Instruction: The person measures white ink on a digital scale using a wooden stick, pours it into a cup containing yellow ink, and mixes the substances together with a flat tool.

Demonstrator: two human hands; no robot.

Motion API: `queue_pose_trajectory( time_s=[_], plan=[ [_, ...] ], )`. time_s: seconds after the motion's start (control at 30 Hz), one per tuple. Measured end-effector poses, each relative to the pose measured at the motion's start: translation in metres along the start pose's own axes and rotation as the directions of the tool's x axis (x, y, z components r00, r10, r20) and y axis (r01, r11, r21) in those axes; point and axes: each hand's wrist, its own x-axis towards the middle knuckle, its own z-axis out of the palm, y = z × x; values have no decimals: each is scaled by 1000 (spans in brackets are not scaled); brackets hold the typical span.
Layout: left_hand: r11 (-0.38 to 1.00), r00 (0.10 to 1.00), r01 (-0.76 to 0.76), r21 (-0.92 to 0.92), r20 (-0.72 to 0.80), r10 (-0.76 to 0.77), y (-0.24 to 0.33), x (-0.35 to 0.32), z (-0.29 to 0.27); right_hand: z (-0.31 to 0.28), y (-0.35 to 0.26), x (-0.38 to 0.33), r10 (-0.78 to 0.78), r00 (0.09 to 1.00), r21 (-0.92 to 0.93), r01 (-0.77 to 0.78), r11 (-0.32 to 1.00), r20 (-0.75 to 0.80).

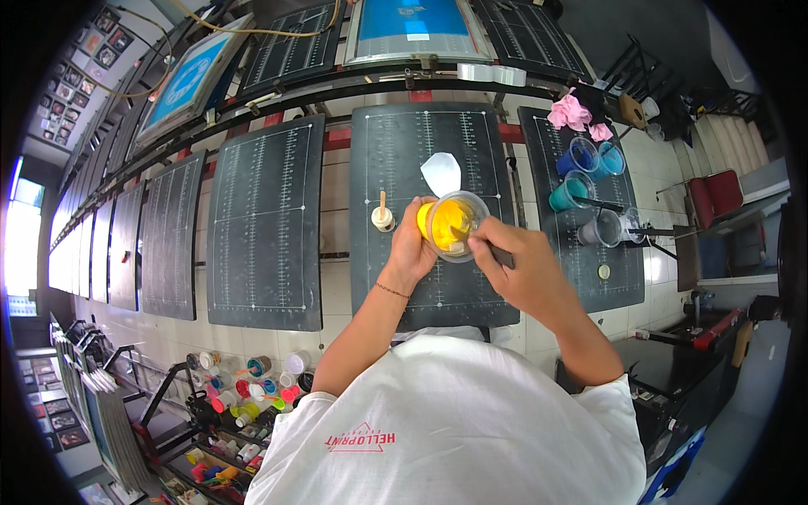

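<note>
Over the middle black printing board (400,290), my left hand (408,252) is wrapped round a clear plastic cup (476,204), tilted so that its mouth shows. Thick yellow ink (448,220) coats its inside, with a pale lump near the lower rim. My right hand (523,263) grips a dark spatula (502,257), whose far end reaches into the ink. Its fingers hide part of the tool. To the left of the cup stands a small white jar (382,221) with a wooden stick in it. A white piece of paper or plastic (443,173) lies just beyond the cup.
On the right board (602,290) stand a teal cup (569,194), blue cups (579,157), a grey cup (599,229) and crumpled pink paper (570,112). Framed screens (412,50) lie beyond a black rail. Several ink pots (244,387) crowd a rack at lower left.
</note>
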Motion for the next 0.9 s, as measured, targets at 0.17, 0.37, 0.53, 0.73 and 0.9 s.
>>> queue_pose_trajectory(
  time_s=[0.17,0.37,0.53,0.73,0.9],
  plan=[
    [995,995,-96,35,-33,97,22,-2,4,20,9,0,162,951,188,-115,975,-262],
    [979,978,-189,81,-73,195,53,-15,7,31,1,6,178,938,163,-133,978,-297],
    [972,973,-218,86,-54,223,68,-17,-1,45,-15,17,239,932,367,-129,921,-273],
    [945,944,-316,79,-71,322,85,-19,-12,66,-8,20,415,906,759,-209,616,-87],
    [898,906,-394,194,-85,415,101,-26,-6,80,-4,24,350,929,540,-234,809,-122]
  ],
)
